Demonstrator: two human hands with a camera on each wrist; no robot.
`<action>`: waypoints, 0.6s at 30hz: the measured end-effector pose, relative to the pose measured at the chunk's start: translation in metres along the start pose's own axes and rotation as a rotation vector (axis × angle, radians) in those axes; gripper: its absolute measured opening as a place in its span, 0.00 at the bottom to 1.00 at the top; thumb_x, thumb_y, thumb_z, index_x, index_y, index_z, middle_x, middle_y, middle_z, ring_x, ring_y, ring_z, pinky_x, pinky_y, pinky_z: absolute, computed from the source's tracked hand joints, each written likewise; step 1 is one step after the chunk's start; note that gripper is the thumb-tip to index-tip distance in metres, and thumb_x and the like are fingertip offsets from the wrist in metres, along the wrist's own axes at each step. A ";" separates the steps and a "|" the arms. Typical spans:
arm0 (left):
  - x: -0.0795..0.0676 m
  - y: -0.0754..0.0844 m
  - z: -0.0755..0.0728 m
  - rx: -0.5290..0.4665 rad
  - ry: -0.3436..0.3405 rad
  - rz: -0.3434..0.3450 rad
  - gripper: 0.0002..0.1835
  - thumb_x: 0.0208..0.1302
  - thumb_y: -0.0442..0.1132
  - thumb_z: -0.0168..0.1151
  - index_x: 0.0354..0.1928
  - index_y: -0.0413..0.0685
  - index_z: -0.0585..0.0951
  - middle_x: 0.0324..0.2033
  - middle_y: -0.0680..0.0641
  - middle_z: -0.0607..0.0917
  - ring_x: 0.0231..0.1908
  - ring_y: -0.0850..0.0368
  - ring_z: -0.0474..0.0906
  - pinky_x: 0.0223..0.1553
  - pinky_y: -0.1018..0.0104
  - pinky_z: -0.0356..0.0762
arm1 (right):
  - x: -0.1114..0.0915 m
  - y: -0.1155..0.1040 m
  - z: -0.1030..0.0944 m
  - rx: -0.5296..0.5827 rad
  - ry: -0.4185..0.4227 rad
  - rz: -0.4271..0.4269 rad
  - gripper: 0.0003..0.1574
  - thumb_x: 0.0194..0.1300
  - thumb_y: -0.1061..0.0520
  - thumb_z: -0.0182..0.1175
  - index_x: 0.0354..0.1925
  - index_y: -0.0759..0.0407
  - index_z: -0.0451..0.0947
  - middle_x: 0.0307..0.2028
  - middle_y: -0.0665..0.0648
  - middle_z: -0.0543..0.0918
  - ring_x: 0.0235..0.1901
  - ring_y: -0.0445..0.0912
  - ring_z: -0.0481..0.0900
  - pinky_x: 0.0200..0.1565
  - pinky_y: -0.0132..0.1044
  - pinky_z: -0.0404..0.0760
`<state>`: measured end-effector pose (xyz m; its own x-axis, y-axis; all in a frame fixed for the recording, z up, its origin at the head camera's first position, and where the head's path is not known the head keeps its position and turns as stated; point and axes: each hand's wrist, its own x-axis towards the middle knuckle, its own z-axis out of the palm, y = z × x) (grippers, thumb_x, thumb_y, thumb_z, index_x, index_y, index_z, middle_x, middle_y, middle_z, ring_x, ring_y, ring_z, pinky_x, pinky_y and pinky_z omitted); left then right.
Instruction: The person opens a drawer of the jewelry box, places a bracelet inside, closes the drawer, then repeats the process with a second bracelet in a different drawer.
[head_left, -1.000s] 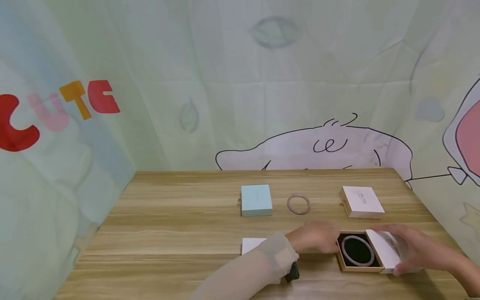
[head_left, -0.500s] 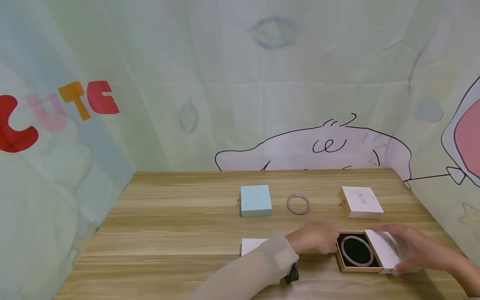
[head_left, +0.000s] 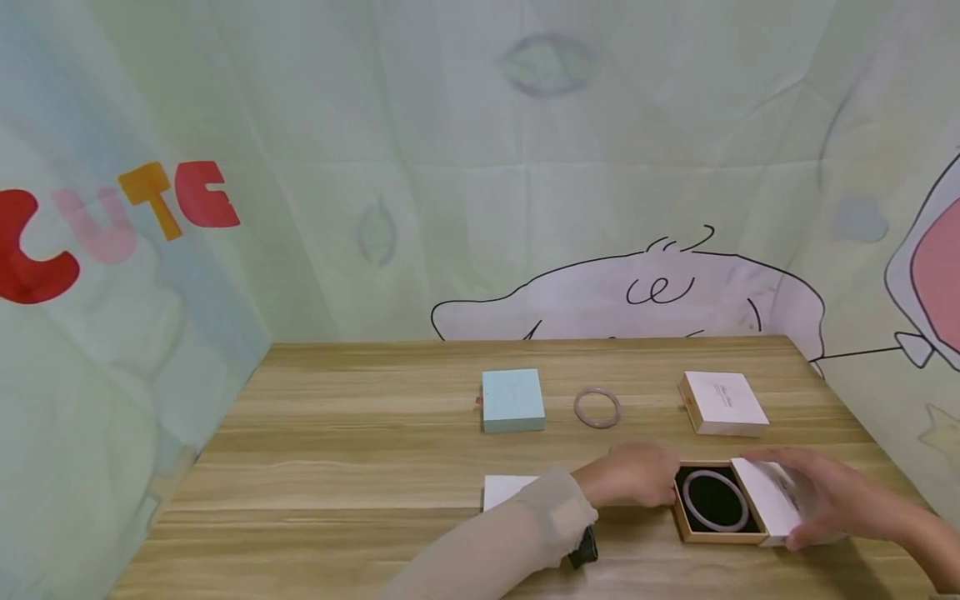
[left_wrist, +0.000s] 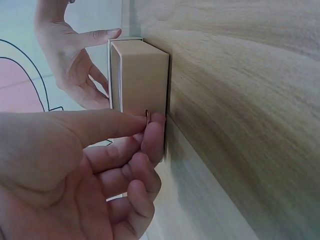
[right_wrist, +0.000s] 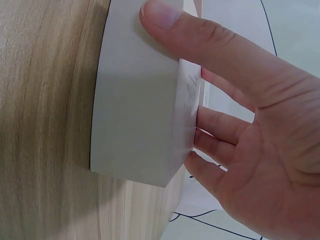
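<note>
A drawer-style box lies at the right front of the table, its tan inner tray (head_left: pixel 722 538) partly out of the white sleeve (head_left: pixel 767 500). On the tray's black lining rests a pale mauve bangle (head_left: pixel 692 493). My left hand (head_left: pixel 633 475) is at the tray's left end; in the left wrist view its thumb and index finger pinch a small ribbon pull tab (left_wrist: pixel 147 116). My right hand (head_left: pixel 836 496) grips the sleeve across its width, with the thumb on the near side and the fingers on the far side, as the right wrist view shows.
Behind stand a light blue box (head_left: pixel 513 400), a second mauve bangle (head_left: pixel 597 408) lying flat, and a closed white box (head_left: pixel 724 404). Another white box (head_left: pixel 506 490) is mostly hidden under my left forearm. A printed curtain (head_left: pixel 480 208) borders the wooden table (head_left: pixel 337 433).
</note>
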<state>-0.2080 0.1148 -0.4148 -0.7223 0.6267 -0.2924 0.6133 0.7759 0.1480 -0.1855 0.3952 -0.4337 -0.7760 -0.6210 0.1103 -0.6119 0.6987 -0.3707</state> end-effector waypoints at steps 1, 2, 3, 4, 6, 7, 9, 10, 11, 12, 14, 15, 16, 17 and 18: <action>0.000 0.000 0.000 -0.004 0.002 0.002 0.18 0.67 0.46 0.63 0.20 0.54 0.71 0.18 0.57 0.70 0.18 0.64 0.66 0.18 0.69 0.65 | 0.000 0.000 0.000 0.000 -0.002 0.006 0.62 0.24 0.41 0.84 0.62 0.51 0.75 0.55 0.46 0.79 0.51 0.32 0.71 0.45 0.26 0.71; 0.000 0.000 0.000 -0.006 0.004 0.003 0.19 0.67 0.46 0.63 0.19 0.54 0.71 0.17 0.57 0.70 0.17 0.64 0.66 0.18 0.69 0.65 | 0.000 -0.001 0.000 0.004 -0.006 0.011 0.62 0.24 0.41 0.84 0.62 0.51 0.75 0.55 0.46 0.78 0.51 0.32 0.71 0.45 0.26 0.71; 0.000 0.000 0.000 -0.007 0.005 0.006 0.19 0.66 0.46 0.63 0.18 0.54 0.70 0.17 0.57 0.69 0.17 0.64 0.65 0.17 0.69 0.65 | 0.000 -0.001 -0.001 0.005 -0.007 0.014 0.62 0.24 0.41 0.84 0.62 0.50 0.75 0.55 0.46 0.78 0.51 0.32 0.71 0.45 0.26 0.71; 0.000 0.000 0.000 -0.009 0.005 0.006 0.20 0.66 0.46 0.64 0.18 0.54 0.70 0.16 0.57 0.69 0.17 0.64 0.65 0.17 0.69 0.65 | 0.000 -0.001 -0.001 0.006 -0.006 0.012 0.62 0.24 0.41 0.84 0.62 0.51 0.75 0.55 0.46 0.78 0.51 0.32 0.71 0.45 0.26 0.71; 0.000 0.000 0.000 -0.011 0.005 0.007 0.21 0.66 0.46 0.64 0.17 0.54 0.70 0.15 0.57 0.68 0.16 0.64 0.64 0.17 0.69 0.64 | 0.000 -0.001 -0.001 0.012 -0.011 0.012 0.62 0.25 0.40 0.84 0.63 0.50 0.75 0.55 0.45 0.78 0.51 0.31 0.71 0.45 0.26 0.70; 0.000 0.000 0.000 -0.009 0.007 0.007 0.21 0.66 0.46 0.64 0.17 0.54 0.69 0.15 0.57 0.68 0.16 0.64 0.64 0.17 0.69 0.64 | 0.000 0.000 -0.001 0.012 -0.008 0.006 0.62 0.25 0.40 0.84 0.62 0.51 0.75 0.55 0.45 0.78 0.51 0.32 0.71 0.45 0.26 0.70; 0.000 0.000 0.001 -0.004 0.009 0.006 0.21 0.66 0.46 0.64 0.17 0.54 0.69 0.16 0.57 0.68 0.16 0.64 0.64 0.17 0.69 0.65 | 0.000 0.000 -0.001 0.014 -0.015 0.008 0.62 0.26 0.39 0.83 0.63 0.51 0.75 0.55 0.45 0.78 0.52 0.31 0.71 0.45 0.25 0.70; 0.000 0.000 0.000 -0.001 0.011 0.006 0.21 0.66 0.47 0.64 0.17 0.54 0.69 0.16 0.57 0.68 0.16 0.64 0.64 0.17 0.69 0.65 | 0.000 0.000 -0.001 0.014 -0.017 0.009 0.62 0.26 0.39 0.83 0.63 0.51 0.75 0.56 0.45 0.78 0.52 0.31 0.71 0.45 0.25 0.71; -0.001 0.000 0.000 0.001 0.013 0.006 0.21 0.66 0.47 0.64 0.17 0.54 0.69 0.16 0.57 0.68 0.17 0.64 0.65 0.17 0.69 0.65 | 0.000 0.000 -0.002 0.017 -0.020 0.010 0.62 0.26 0.39 0.83 0.63 0.51 0.74 0.56 0.45 0.78 0.52 0.31 0.70 0.45 0.25 0.70; -0.001 0.001 0.000 0.003 0.017 0.005 0.21 0.65 0.47 0.65 0.17 0.54 0.70 0.16 0.57 0.69 0.17 0.64 0.65 0.17 0.69 0.65 | 0.000 0.000 -0.002 0.020 -0.020 0.009 0.61 0.27 0.39 0.83 0.63 0.51 0.74 0.56 0.45 0.78 0.52 0.30 0.70 0.45 0.25 0.70; -0.001 0.001 0.000 0.004 0.026 0.000 0.21 0.65 0.48 0.65 0.17 0.54 0.70 0.16 0.57 0.69 0.17 0.64 0.65 0.16 0.69 0.65 | 0.000 0.000 -0.002 0.023 -0.016 0.007 0.61 0.27 0.40 0.83 0.63 0.51 0.74 0.56 0.44 0.77 0.53 0.30 0.69 0.46 0.24 0.69; -0.002 0.002 0.000 0.003 0.030 -0.002 0.21 0.65 0.49 0.65 0.17 0.54 0.70 0.16 0.57 0.68 0.16 0.64 0.65 0.16 0.69 0.65 | -0.001 0.000 -0.002 0.023 -0.009 -0.001 0.61 0.27 0.41 0.84 0.63 0.51 0.74 0.56 0.43 0.77 0.53 0.30 0.70 0.46 0.23 0.69; -0.002 0.002 0.000 0.000 0.035 -0.006 0.22 0.65 0.50 0.65 0.16 0.55 0.70 0.15 0.57 0.69 0.16 0.64 0.65 0.16 0.69 0.65 | -0.001 0.000 -0.002 0.024 -0.005 -0.006 0.61 0.27 0.41 0.84 0.63 0.50 0.74 0.56 0.43 0.77 0.53 0.30 0.69 0.46 0.23 0.68; -0.002 0.003 0.000 -0.002 0.040 -0.010 0.22 0.65 0.50 0.65 0.16 0.55 0.70 0.15 0.57 0.68 0.16 0.65 0.65 0.16 0.68 0.65 | -0.001 0.000 -0.001 0.024 0.001 -0.012 0.61 0.26 0.42 0.84 0.63 0.50 0.74 0.56 0.43 0.77 0.53 0.29 0.69 0.46 0.22 0.68; -0.002 0.003 0.001 -0.006 0.045 -0.014 0.22 0.65 0.51 0.65 0.16 0.55 0.70 0.14 0.57 0.68 0.16 0.64 0.65 0.16 0.68 0.65 | -0.001 0.000 -0.001 0.026 0.007 -0.018 0.62 0.26 0.42 0.84 0.63 0.50 0.74 0.56 0.42 0.77 0.53 0.30 0.70 0.46 0.22 0.67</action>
<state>-0.2045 0.1162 -0.4144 -0.7445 0.6185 -0.2514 0.6013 0.7848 0.1499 -0.1850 0.3957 -0.4326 -0.7658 -0.6311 0.1233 -0.6218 0.6780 -0.3921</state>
